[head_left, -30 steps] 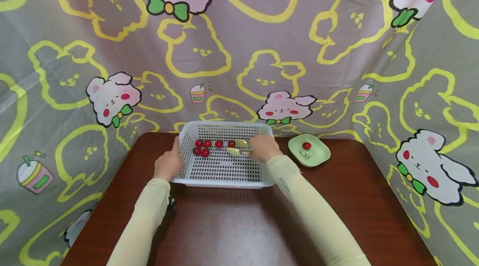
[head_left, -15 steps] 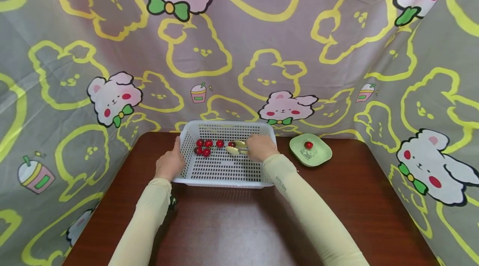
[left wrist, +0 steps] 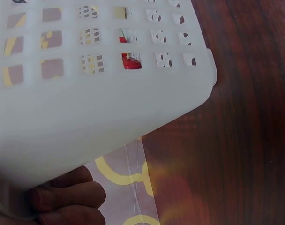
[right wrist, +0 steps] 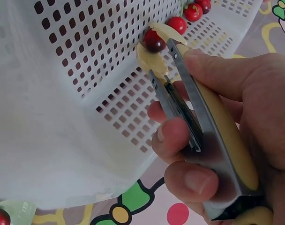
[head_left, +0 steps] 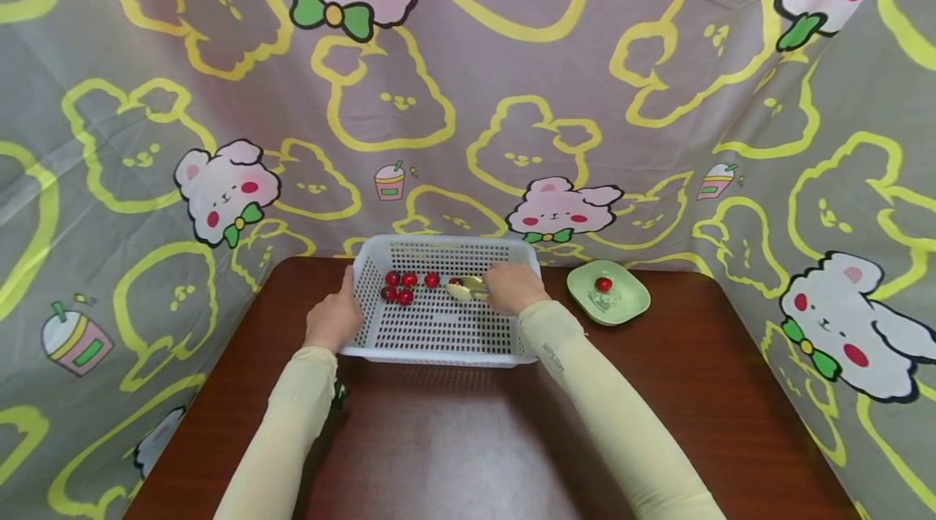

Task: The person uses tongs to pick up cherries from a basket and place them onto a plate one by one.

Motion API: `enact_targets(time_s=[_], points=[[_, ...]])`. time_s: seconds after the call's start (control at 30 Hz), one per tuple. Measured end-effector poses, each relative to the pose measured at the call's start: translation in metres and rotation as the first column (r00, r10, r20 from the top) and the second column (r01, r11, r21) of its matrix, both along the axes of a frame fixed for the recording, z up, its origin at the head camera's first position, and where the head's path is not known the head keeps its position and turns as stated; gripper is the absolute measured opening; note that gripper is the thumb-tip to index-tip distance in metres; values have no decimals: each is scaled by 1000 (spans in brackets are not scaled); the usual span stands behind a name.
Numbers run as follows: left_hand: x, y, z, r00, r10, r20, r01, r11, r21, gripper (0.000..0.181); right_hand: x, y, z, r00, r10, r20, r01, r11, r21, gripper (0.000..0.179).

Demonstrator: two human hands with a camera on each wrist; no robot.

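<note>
A white perforated plastic basket point(head_left: 439, 358) stands toward the back of the table. My left hand point(head_left: 335, 318) grips its left rim, and in the left wrist view the curled fingers point(left wrist: 79, 194) hook round the edge. My right hand point(head_left: 514, 289) holds metal tongs point(right wrist: 213, 136) with pale yellow tips inside the basket. In the right wrist view the tips lie on either side of a dark red cherry point(right wrist: 154, 41). Several other red cherries point(head_left: 405, 296) rest at the left side of the basket floor, one with a green stem in the right wrist view.
Right of the basket stands a light green plate point(head_left: 629, 305) bearing a single red cherry point(head_left: 603, 284). The brown wooden table point(head_left: 439, 439) meets a cartoon-printed cloth point(head_left: 409, 97) at its back and sides. A small dark object point(head_left: 340, 395) shows beside the left wrist.
The tong tips have drawn closer together around the dark red cherry. The left hand stays on the basket rim, and the whole head view has shifted very slightly.
</note>
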State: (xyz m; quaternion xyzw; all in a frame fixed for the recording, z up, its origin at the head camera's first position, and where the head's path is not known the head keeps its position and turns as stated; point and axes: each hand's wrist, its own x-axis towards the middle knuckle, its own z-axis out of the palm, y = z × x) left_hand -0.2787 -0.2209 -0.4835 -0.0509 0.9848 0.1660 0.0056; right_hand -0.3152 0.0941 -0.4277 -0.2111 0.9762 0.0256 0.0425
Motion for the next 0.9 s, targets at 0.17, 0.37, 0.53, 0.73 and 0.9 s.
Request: enact_targets(time_s=[0.17, 0.37, 0.53, 0.73, 0.9], points=[[0, 1, 1, 1000, -1, 6, 1, 1000, -2, 73, 1, 2, 3, 1000, -9, 25, 9, 1000, -17, 14], [0, 1, 2, 1000, 0, 13, 0, 1000, 1, 74, 2, 5, 6, 999, -28, 41, 30, 999, -34, 15], [1, 0, 2, 1000, 8, 23, -8, 1000, -1, 74, 3, 10, 7, 1000, -8, 19, 9, 999, -40, 14], [1, 1, 2, 1000, 3, 28, -4, 1000, 10, 74, 6, 20, 10, 1000, -9, 10, 9, 996, -84, 17], [0, 1, 1, 999, 4, 34, -4, 1000, 13, 74, 9, 26, 13, 1000, -10, -7, 9, 995, -98, 20]])
